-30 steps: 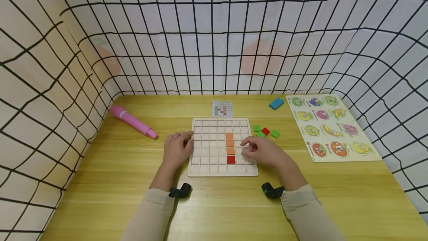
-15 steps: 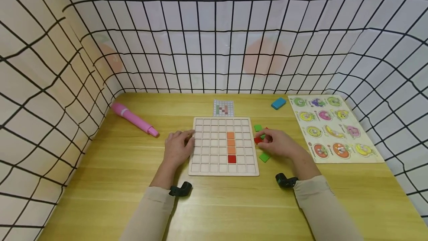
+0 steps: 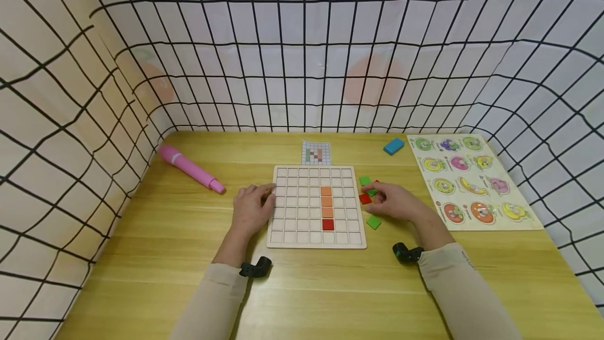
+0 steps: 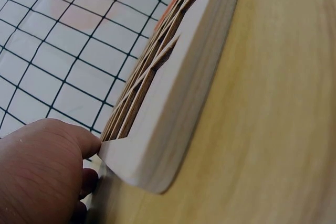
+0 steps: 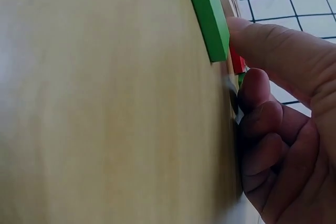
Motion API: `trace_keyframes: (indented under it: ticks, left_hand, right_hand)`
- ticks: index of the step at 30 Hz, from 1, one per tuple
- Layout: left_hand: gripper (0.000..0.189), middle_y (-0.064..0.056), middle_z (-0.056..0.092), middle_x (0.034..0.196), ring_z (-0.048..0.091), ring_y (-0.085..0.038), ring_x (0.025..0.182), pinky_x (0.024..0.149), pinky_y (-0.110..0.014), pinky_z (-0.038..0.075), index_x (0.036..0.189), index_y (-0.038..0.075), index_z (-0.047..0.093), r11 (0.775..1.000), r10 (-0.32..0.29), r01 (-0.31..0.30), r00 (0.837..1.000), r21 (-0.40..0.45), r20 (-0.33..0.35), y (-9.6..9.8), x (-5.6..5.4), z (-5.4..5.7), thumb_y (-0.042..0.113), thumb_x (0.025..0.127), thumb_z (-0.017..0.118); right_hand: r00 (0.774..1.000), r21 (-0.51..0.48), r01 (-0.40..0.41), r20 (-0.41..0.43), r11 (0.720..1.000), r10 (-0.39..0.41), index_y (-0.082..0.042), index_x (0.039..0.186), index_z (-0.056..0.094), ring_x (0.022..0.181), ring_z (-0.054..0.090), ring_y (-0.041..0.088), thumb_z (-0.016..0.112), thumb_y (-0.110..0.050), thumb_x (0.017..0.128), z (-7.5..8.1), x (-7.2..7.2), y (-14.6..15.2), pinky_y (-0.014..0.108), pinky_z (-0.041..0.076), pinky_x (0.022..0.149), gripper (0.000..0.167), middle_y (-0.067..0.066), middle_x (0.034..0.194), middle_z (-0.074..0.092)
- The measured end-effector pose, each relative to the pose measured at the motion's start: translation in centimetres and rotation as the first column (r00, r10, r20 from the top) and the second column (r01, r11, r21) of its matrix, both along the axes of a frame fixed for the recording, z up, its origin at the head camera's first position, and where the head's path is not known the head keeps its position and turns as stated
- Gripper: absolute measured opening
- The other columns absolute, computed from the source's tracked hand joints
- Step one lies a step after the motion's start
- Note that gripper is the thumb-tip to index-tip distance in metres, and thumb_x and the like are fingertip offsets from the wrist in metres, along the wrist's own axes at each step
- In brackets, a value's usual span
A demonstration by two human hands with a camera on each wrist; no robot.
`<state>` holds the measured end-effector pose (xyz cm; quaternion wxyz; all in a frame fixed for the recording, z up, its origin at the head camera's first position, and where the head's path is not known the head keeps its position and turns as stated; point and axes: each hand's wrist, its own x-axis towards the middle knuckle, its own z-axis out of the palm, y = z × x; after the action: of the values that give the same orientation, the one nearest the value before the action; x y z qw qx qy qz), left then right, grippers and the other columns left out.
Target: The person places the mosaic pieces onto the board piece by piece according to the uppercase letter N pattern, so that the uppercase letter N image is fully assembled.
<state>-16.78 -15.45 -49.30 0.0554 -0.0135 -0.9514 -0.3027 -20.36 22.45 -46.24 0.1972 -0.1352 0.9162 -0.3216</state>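
A pale wooden grid board (image 3: pixel 288 232) lies flat, with three orange tiles (image 3: pixel 326 201) and a red tile (image 3: pixel 327 224) lined up in one column. My left hand (image 3: pixel 251 210) rests at the board's left edge, a fingertip touching the corner in the left wrist view. Beyond the right edge, my right hand (image 3: pixel 395 202) is low with bent fingers. A loose red tile (image 3: pixel 365 199) lies between its separated thumb and index fingertips. Nearer me is a green tile (image 3: pixel 374 222), beside the thumb in the right wrist view. Other green tiles (image 3: pixel 365 180) lie past the fingers, one partly hidden.
Behind the board lies a small printed grid card (image 3: pixel 316 153). At the left is a pink microphone-shaped object (image 3: pixel 191 168). A blue block (image 3: pixel 394 146) and a fruit picture board (image 3: pixel 472 185) are at the right. Black-lined white walls (image 3: pixel 302 67) enclose the table.
My right hand has moved right from over the board to the loose tiles. A green tile now lies nearer me, and a red one shows at the fingertips. My left hand stays put.
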Motion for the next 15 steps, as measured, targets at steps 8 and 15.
trace_keyframes:
  ticks: [8,15]
  left_hand:
    - [0.037,-0.009,0.070,0.114,0.053,-0.030,0.104,0.093,-0.048,0.036,0.135,0.024,0.068,1.000,0.000,0.000,1.000,0.005,-0.006,0.08,0.07,0.04,0.033,0.101,0.057]
    - [0.036,-0.010,0.070,0.111,0.053,-0.030,0.101,0.091,-0.048,0.036,0.134,0.023,0.069,1.000,-0.005,0.005,0.999,0.003,-0.031,0.05,0.10,-0.01,0.032,0.100,0.058]
  right_hand:
    - [1.000,-0.008,-0.001,0.009,1.000,0.001,-0.010,0.139,0.059,0.072,0.049,0.018,0.074,-0.023,0.094,-0.17,0.00,0.01,0.029,0.039,0.067,0.050,0.003,0.081,0.054]
    - [1.000,-0.001,0.008,0.017,1.000,-0.008,-0.011,0.139,0.059,0.073,0.048,0.019,0.073,-0.022,0.094,-0.11,0.03,-0.07,0.030,0.038,0.068,0.048,0.003,0.082,0.053]
